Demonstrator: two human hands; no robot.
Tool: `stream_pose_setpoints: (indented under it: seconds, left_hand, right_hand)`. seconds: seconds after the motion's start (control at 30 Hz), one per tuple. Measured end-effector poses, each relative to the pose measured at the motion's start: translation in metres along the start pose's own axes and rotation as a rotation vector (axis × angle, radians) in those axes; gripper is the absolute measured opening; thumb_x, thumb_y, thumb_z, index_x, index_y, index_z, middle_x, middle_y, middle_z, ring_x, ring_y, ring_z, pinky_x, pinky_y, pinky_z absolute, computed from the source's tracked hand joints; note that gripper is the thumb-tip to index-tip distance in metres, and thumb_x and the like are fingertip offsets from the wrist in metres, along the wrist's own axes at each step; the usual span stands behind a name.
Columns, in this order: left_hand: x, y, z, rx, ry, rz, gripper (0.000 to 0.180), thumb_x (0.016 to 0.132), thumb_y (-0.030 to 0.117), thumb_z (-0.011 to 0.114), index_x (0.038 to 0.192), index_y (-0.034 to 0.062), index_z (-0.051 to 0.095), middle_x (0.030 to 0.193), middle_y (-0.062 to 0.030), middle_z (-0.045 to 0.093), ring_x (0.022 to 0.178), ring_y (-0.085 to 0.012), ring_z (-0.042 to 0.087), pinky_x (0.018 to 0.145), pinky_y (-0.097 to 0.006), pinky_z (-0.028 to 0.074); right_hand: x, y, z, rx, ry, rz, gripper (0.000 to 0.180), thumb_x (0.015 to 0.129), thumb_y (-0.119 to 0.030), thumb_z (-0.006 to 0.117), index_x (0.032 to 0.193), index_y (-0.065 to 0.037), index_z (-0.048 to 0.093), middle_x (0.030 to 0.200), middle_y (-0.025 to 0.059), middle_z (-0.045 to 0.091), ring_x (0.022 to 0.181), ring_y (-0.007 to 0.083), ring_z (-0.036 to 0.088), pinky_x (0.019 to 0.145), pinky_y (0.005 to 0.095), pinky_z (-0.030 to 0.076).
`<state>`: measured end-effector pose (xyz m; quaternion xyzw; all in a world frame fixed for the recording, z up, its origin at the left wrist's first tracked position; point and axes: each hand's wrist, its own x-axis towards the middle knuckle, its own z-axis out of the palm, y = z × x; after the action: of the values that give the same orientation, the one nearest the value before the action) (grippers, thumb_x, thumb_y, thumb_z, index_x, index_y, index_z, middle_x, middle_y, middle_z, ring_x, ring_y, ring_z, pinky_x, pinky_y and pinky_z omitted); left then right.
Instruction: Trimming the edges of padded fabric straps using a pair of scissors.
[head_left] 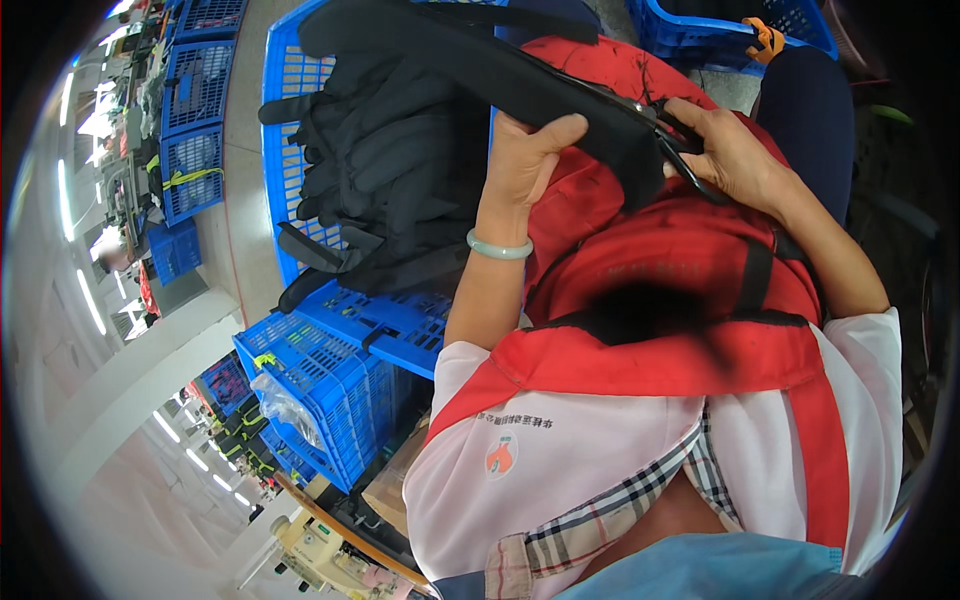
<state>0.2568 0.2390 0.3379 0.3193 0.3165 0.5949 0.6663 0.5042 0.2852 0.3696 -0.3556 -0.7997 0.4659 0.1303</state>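
My left hand (527,155) is closed on a long black padded fabric piece (560,105), its thumb lying on top. The piece stretches from the upper left across to the right above my lap. In my right hand (735,155) is a pair of scissors (682,160) with black handles, fingers wrapped around them. Its metal blades lie along the far edge of the fabric piece; whether they are apart is hard to make out. Beneath both hands is the red apron (670,375) on my lap, with dark marks on it.
At my left a blue plastic crate (277,190) holds a heap of similar black pieces (390,165). Another blue crate (350,415) stands nearer, and one (690,40) is at the far right. Stacked crates (190,130) and a sewing machine (325,550) are farther off.
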Motion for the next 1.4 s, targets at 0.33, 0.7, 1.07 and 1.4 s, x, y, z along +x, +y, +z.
stream_pose_setpoints:
  seconds: [0.33,0.7,1.07,1.4]
  left_hand:
    - [0.001,0.004,-0.002,-0.067,0.068,0.051,0.027,0.082,-0.005,0.069,0.107,0.0021,0.063,0.099,-0.0084,0.067,0.092,-0.0205,0.065,0.09,-0.034,0.051]
    - [0.001,0.002,-0.004,-0.105,0.057,0.031,0.028,0.081,-0.007,0.068,0.107,0.002,0.062,0.099,-0.0081,0.067,0.092,-0.0195,0.065,0.089,-0.033,0.051]
    - [0.006,0.007,-0.003,-0.149,0.056,0.1,0.025,0.084,0.001,0.068,0.108,-0.0005,0.061,0.099,-0.0082,0.067,0.091,-0.0208,0.065,0.089,-0.035,0.053]
    - [0.001,0.007,0.001,-0.132,0.048,0.083,0.028,0.082,-0.004,0.067,0.108,0.0039,0.062,0.099,-0.0064,0.066,0.093,-0.0202,0.065,0.09,-0.035,0.052]
  right_hand:
    - [0.003,-0.008,0.005,-0.03,-0.02,-0.025,0.072,0.074,-0.045,0.078,0.119,0.002,0.048,0.071,0.0207,0.053,0.068,0.0371,0.056,0.063,0.0425,0.041]
    - [0.007,-0.003,0.008,-0.019,-0.028,-0.027,0.053,0.083,-0.038,0.071,0.112,0.002,0.052,0.072,0.0217,0.054,0.065,0.0368,0.052,0.062,0.0415,0.042]
    - [0.01,-0.004,0.012,0.008,-0.013,0.003,0.035,0.088,-0.016,0.064,0.114,0.001,0.047,0.078,0.0239,0.057,0.074,0.0409,0.057,0.066,0.045,0.044]
    - [0.015,-0.017,0.01,-0.067,-0.063,-0.033,0.053,0.078,-0.02,0.073,0.114,0.0,0.039,0.092,0.0217,0.061,0.085,0.0423,0.06,0.071,0.0461,0.047]
